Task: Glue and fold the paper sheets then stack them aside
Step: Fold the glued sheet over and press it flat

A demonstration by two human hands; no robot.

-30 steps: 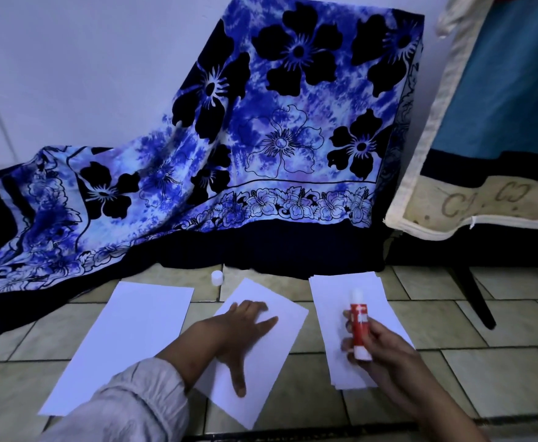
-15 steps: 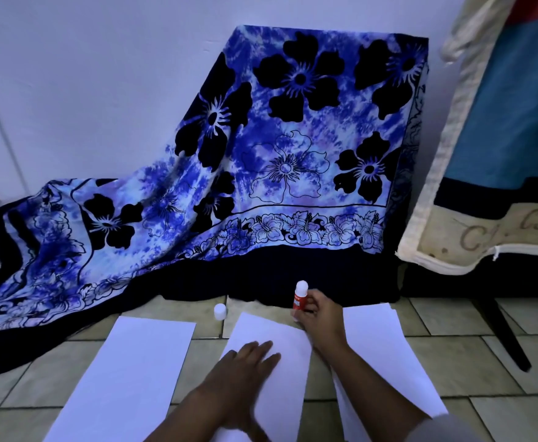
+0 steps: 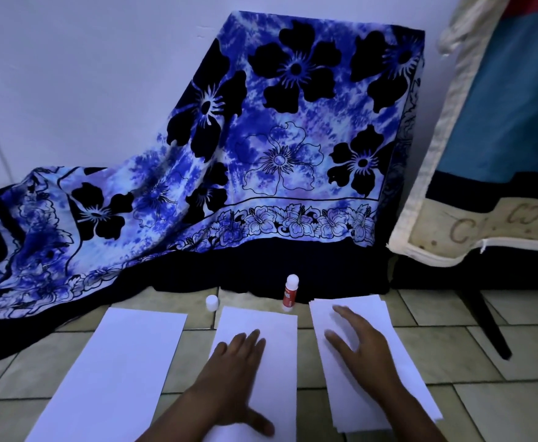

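Three groups of white paper lie on the tiled floor: a single sheet at left (image 3: 118, 371), a middle sheet (image 3: 271, 323), and a stack of several sheets at right (image 3: 385, 317). My left hand (image 3: 232, 374) presses flat on the middle sheet, fingers spread. Over the right stack my right hand (image 3: 363, 349) is open with straight fingers and holds nothing. A red glue stick (image 3: 290, 291) stands upright, uncapped, just beyond the middle sheet. Its white cap (image 3: 212, 302) sits on the floor to the left of it.
A blue floral cloth (image 3: 261, 148) drapes over something against the wall, right behind the papers. A beige-edged cushion or mattress (image 3: 484, 224) leans at right, with a dark leg (image 3: 484, 323) reaching the floor beside the stack.
My right hand carried the glue stick from over the right stack to the floor beyond the middle sheet, stood it there, let go, and moved back over the stack.
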